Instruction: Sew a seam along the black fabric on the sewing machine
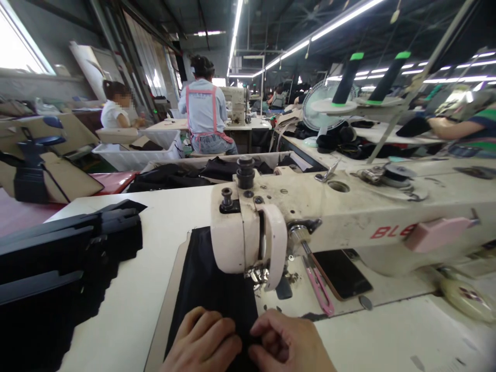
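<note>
A strip of black fabric (211, 281) lies on the table under the head of a cream sewing machine (310, 217) and runs toward me. My left hand (203, 341) rests flat on the near end of the fabric, fingers spread. My right hand (289, 343) sits beside it with curled fingers that pinch the fabric's right edge, just in front of the presser foot (258, 276).
A stack of black fabric pieces (58, 263) fills the table's left side. A phone (341, 274) and pink thread snips (320, 287) lie under the machine arm. Bins of dark cloth (174, 173) stand behind the table. Other people sit at machines farther back and at the right.
</note>
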Motion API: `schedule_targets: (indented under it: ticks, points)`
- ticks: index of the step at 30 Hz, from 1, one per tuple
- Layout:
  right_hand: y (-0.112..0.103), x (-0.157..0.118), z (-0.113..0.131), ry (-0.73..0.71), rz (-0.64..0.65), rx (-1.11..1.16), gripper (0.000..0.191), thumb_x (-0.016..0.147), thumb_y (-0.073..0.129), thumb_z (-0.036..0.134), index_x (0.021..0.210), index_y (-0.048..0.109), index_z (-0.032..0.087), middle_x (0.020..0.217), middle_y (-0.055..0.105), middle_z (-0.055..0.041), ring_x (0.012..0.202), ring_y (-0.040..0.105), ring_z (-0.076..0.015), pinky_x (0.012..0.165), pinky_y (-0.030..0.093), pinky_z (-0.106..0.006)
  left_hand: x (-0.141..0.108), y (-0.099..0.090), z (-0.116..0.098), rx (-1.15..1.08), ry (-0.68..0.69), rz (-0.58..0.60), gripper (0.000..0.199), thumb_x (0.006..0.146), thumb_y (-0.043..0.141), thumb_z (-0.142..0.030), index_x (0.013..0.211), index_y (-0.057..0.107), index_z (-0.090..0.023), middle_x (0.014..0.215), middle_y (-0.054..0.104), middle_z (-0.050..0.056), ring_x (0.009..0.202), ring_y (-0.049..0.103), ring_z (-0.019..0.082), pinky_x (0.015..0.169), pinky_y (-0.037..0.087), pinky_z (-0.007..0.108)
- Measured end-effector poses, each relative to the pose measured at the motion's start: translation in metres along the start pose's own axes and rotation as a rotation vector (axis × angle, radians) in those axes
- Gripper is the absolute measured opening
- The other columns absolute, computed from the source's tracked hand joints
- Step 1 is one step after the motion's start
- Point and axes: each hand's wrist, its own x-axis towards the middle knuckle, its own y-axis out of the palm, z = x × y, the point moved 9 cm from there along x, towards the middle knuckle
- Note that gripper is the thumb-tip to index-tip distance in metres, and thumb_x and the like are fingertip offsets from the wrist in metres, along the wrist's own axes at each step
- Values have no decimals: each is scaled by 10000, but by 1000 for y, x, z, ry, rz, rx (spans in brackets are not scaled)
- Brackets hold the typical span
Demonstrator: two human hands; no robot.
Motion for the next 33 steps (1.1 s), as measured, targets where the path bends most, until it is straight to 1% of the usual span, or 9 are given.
schedule_targets:
  ticks: [3,6,10,12,15,20,24,29,33]
  points:
    - [-4,6,9,-16,-15,1,164,665,579,138,810,655,142,544,525,39,488,508,-109,461,383,-184,4,-2,4,-62,-13,16,170,891,538,-407,887,559,-238,939,641,11,873,579,180,793,444,283]
    - [-9,7,14,-53,-23,-63,170,709,574,118,850,666,140,567,573,19,490,557,-126,480,440,-198,13,-11,4,-172,14,21,57,889,499,-236,906,553,-239,1027,634,10,1041,541,177,994,354,294]
    - [-22,-6,35,-405,-136,-438,359,719,642,104,1061,667,210,990,690,-78,841,654,-235,716,551,-323,25,-17,6,-245,23,131,323,898,485,-134,1168,544,-301,1112,611,-9,1149,479,165,1095,234,305]
    - [-19,-15,41,-611,-138,-620,447,750,659,132,1182,620,240,1183,657,-75,1027,621,-284,848,541,-404,30,-21,10,-235,29,151,318,915,481,-145,1176,571,-303,1136,604,5,1171,465,178,1093,252,319]
    - [-16,-21,39,-740,-135,-787,498,805,639,198,1294,548,214,1295,607,-94,1123,591,-307,899,542,-438,37,-25,16,-200,51,180,302,936,463,-166,1180,598,-280,1185,594,41,1193,465,194,1077,295,338]
    - [-14,-21,41,-774,-165,-968,537,741,639,186,1272,575,137,1244,620,-196,1091,616,-374,795,587,-511,49,-25,31,-197,8,250,374,950,431,-140,1231,590,-328,1257,585,38,1216,497,193,1030,391,322]
    - [-14,-24,43,-772,-166,-984,506,739,622,170,1243,598,131,1181,647,-217,1066,635,-373,782,591,-512,53,-22,48,-201,-38,217,324,975,404,-217,1195,625,-301,1165,673,30,1096,621,176,883,511,247]
    - [-16,-23,43,-750,-175,-876,471,779,589,166,1250,594,146,1174,651,-211,1083,627,-363,816,574,-518,57,-24,68,-107,-108,141,335,980,375,-323,1003,700,-243,1029,727,46,955,680,193,845,540,290]
    - [-24,-23,36,-654,-145,-642,462,796,591,143,1256,599,178,1247,614,-192,1178,561,-363,941,489,-555,53,-35,70,15,-219,63,389,978,305,-248,940,686,-181,964,717,99,871,664,223,812,538,382]
